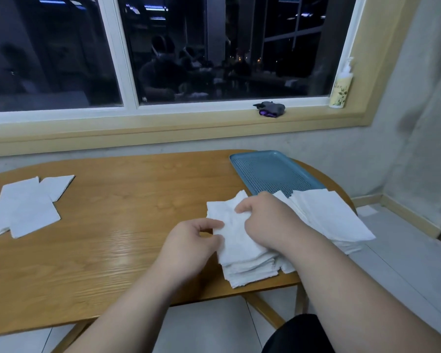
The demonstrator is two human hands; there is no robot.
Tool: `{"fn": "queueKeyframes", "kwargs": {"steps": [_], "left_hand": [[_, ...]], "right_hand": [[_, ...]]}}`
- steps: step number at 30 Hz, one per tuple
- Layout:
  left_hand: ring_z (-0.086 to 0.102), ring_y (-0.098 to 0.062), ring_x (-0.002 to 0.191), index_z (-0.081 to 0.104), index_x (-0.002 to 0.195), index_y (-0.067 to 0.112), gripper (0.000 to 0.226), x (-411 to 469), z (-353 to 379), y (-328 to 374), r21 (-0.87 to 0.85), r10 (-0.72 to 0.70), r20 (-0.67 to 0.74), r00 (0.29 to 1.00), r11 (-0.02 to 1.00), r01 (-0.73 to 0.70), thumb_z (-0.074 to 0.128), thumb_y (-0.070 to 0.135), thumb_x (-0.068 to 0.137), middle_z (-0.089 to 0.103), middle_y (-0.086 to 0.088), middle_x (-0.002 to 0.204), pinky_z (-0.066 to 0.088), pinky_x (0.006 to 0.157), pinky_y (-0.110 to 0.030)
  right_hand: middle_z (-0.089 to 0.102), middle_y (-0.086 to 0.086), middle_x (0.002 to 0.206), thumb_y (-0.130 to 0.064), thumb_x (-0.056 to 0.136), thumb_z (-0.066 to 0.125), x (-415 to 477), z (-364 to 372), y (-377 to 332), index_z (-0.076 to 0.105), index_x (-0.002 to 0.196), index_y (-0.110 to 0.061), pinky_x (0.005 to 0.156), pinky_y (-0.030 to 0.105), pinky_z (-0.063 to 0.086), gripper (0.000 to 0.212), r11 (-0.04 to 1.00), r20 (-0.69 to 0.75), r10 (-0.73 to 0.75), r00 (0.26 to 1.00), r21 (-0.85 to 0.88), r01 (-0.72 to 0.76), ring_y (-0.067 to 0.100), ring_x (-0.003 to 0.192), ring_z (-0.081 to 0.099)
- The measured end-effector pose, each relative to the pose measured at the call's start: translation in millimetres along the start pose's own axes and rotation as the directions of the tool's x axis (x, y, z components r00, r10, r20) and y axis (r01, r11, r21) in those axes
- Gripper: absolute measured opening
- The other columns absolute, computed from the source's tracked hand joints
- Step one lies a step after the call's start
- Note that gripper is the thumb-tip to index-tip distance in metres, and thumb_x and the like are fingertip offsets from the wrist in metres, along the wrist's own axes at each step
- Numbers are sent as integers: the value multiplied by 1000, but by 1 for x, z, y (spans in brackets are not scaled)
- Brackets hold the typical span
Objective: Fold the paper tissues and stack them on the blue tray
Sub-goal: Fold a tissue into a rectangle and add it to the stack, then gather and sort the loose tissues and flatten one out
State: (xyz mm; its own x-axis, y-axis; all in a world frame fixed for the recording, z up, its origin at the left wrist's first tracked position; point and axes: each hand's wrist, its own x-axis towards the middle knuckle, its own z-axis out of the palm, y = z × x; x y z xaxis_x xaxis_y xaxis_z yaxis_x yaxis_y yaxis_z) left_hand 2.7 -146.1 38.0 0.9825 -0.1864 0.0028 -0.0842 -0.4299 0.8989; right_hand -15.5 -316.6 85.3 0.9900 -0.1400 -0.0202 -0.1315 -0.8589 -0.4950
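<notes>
I had both hands on the pile (247, 266) at the near edge of the counter (125, 200). The left hand (191, 240) pinched the left edge of the top tissue (224, 208) between thumb and fingers. The right hand (262, 220) gripped the same tissue with curled fingers near its far side.

I judged that this was the fold step, with the tissue just being taken up. The tray (273, 169) stood behind the pile. Only a flat stack (329, 215) on the right overlapped its near edge. More sheets (28, 205) lay far to the left.

The next move needed one tissue separated from the pile, its edges brought together evenly, then a short carry to the tray.
</notes>
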Motion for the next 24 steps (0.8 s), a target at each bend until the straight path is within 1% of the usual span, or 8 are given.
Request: {"fn": "queueKeyframes", "kwargs": {"steps": [4,6,8,11,14,16,19,24], "left_hand": [[58,9,80,71,114,38,31,1,5,-6,271,91,54,994,957,-102,67,34,83,58,22,102,37,66,-7],[55,11,85,70,114,40,29,1,4,-8,288,123,69,990,948,-138,68,39,85,55,19,102,36,68,-4],[54,10,80,71,110,39,24,-1,1,-8,230,152,61,986,960,-162,69,39,87,55,16,99,35,67,-3],[56,0,73,71,101,40,13,-6,-9,-10,161,192,18,981,968,-192,68,37,89,57,13,96,38,66,-6],[57,-7,77,72,95,43,9,-12,-30,-20,142,204,-19,979,970,-199,67,38,88,59,16,95,41,66,-8],[57,-6,79,73,93,42,9,-16,-49,-30,159,201,-47,978,969,-191,68,37,88,59,21,94,40,67,-7],[58,-4,81,73,90,42,8,-23,-83,-49,183,171,-100,980,971,-151,68,37,86,63,17,95,40,67,-9],[57,1,83,73,90,37,8,-33,-148,-77,216,126,-237,963,974,-74,69,30,89,65,14,93,38,66,-3]], "right_hand": [[39,3,130,-5,85,45,-1,6,4,66,121,-28,85,38,54,47,982,28,-5,1000,-189,10,27,104,58],[40,3,122,-5,83,45,-3,6,6,67,116,-22,82,41,55,43,973,-8,-16,1000,-231,14,25,100,55],[40,1,119,-5,83,46,-5,6,7,65,117,-23,80,37,53,43,969,-57,-46,997,-246,31,23,101,53],[41,-7,123,-9,87,49,-9,5,0,61,125,-33,76,30,43,46,976,-146,-128,981,-192,99,16,105,50],[43,-15,122,-15,93,51,-15,13,-20,61,122,-37,78,28,44,37,972,-178,-225,958,-101,210,10,99,52],[45,-18,118,-21,95,52,-18,27,-38,63,117,-37,82,28,47,29,961,-158,-275,949,-28,274,6,96,53],[48,-20,111,-29,94,55,-16,56,-66,66,112,-36,88,29,50,22,946,-134,-307,942,67,318,4,95,55],[52,-18,110,-34,94,55,0,107,-123,66,112,-36,85,31,50,21,921,-67,-352,933,154,359,6,88,54]]}}
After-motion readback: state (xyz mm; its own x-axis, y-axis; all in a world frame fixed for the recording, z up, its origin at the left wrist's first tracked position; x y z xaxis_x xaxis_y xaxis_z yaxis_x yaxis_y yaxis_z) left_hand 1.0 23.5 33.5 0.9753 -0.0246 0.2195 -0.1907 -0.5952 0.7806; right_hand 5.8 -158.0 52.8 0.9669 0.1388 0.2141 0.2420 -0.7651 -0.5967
